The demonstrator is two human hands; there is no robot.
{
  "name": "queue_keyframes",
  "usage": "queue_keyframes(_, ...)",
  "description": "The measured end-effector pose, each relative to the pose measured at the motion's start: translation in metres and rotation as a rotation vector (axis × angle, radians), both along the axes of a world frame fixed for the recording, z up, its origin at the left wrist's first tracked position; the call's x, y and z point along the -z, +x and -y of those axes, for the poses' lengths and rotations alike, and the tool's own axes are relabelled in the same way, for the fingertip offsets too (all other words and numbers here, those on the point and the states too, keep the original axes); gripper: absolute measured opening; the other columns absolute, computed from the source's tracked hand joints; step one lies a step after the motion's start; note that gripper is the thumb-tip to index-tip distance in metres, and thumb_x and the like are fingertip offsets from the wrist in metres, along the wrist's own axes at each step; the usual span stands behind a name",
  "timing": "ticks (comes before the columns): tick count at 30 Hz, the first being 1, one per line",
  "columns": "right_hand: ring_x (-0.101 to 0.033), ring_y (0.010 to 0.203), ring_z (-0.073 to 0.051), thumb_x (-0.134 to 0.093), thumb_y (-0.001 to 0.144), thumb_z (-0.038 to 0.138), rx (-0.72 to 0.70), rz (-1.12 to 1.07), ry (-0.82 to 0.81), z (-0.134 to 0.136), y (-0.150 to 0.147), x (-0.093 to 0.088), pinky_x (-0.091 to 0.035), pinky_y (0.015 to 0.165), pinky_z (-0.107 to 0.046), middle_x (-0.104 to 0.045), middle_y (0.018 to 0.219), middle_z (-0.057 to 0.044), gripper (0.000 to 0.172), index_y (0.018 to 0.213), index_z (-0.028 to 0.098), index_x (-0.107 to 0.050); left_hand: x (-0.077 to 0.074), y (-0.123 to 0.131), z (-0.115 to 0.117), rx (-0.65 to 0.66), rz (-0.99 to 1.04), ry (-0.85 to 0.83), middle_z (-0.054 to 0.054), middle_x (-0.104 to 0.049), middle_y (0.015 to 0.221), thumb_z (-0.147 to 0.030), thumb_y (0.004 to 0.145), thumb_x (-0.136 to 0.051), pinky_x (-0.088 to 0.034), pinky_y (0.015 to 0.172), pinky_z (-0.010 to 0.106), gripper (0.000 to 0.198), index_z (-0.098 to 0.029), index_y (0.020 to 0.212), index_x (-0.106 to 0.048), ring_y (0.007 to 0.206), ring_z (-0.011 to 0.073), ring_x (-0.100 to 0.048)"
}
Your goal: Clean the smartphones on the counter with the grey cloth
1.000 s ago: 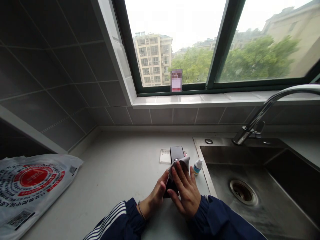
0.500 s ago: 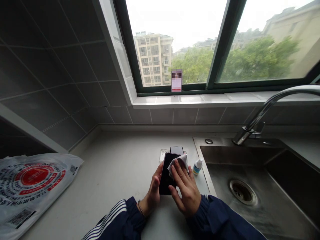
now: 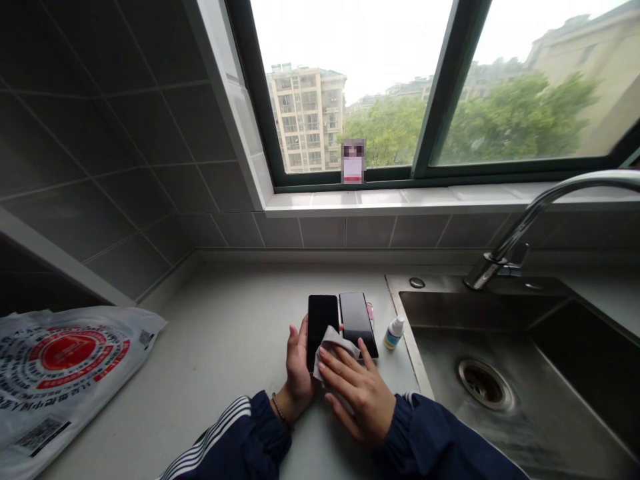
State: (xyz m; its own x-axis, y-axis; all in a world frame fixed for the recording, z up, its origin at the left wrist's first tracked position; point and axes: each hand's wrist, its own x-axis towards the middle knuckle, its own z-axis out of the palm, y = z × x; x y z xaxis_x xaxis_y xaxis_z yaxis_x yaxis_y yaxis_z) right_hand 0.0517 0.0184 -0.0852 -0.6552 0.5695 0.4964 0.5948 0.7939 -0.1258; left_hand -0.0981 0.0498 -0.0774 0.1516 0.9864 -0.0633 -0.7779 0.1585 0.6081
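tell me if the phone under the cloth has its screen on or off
Off: the phone in the left hand shows a plain black screen, no glow; the right hand presses a white cloth on its lower end.

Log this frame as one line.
left hand: grips black rectangular phone | right hand: presses crumpled white cloth on it | second black rectangular phone: alongside

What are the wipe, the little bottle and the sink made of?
The wipe, pressed on the phone by the right hand: soft white fabric or paper, crumpled and matte; unclear which.
The little bottle: probably plastic, light body, white cap.
The sink: stainless steel, brushed grey with dull reflections.
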Motion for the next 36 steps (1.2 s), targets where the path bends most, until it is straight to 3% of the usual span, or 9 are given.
queue_keyframes(8, -0.028, 0.146, -0.025, -0.053, 0.089, 0.019, -0.022, -0.021, -0.034, 0.001, 0.001, 0.000, 0.014, 0.119, -0.050, -0.042, 0.151, -0.005, 0.049, 0.138, 0.017, -0.050, -0.004, 0.000, 0.000, 0.014, 0.016, -0.019, 0.013, -0.068, 0.116, -0.064, 0.091, -0.038, -0.047, 0.096, 0.046, 0.063, -0.018, 0.132, -0.053, 0.106, 0.0299, -0.065)
queue_keyframes(17, -0.039, 0.140, -0.022, -0.051, 0.089, 0.014, -0.025, -0.118, 0.000, 0.000, -0.001, 0.005, 0.007, 0.121, -0.047, -0.052, 0.144, -0.005, 0.043, 0.132, 0.019, -0.055, -0.009, -0.002, -0.004, 0.001, 0.015, -0.099, 0.013, -0.069, 0.114, -0.065, 0.088, -0.043, -0.049, 0.091, 0.046, 0.064, -0.020, 0.132, -0.053, 0.098, 0.0297, -0.067)
queue_keyframes(23, -0.046, 0.136, -0.022, -0.051, 0.089, 0.013, -0.046, -0.183, 0.046, -0.004, 0.002, 0.014, -0.009, 0.122, -0.050, -0.059, 0.137, -0.005, 0.036, 0.124, 0.019, -0.059, -0.011, -0.002, -0.003, 0.003, -0.025, -0.092, 0.013, -0.070, 0.110, -0.066, 0.088, -0.041, -0.050, 0.088, 0.044, 0.063, -0.018, 0.125, -0.057, 0.095, 0.0290, -0.067)
queue_keyframes(29, -0.052, 0.130, -0.021, -0.049, 0.094, 0.012, -0.033, -0.299, 0.072, -0.005, 0.003, 0.019, -0.029, 0.116, -0.047, -0.062, 0.133, -0.009, 0.033, 0.125, 0.017, -0.058, -0.010, -0.004, -0.004, 0.030, -0.007, -0.097, 0.014, -0.069, 0.114, -0.066, 0.088, -0.042, -0.049, 0.089, 0.044, 0.065, -0.018, 0.130, -0.055, 0.095, 0.0290, -0.067)
queue_keyframes(36, -0.047, 0.134, -0.024, -0.050, 0.093, 0.016, 0.026, -0.194, 0.050, -0.006, 0.002, 0.017, -0.027, 0.116, -0.051, -0.057, 0.138, -0.012, 0.040, 0.133, 0.016, -0.054, -0.010, -0.002, -0.005, 0.052, 0.019, -0.085, 0.015, -0.068, 0.117, -0.065, 0.089, -0.040, -0.046, 0.095, 0.046, 0.067, -0.016, 0.132, -0.054, 0.101, 0.0305, -0.066)
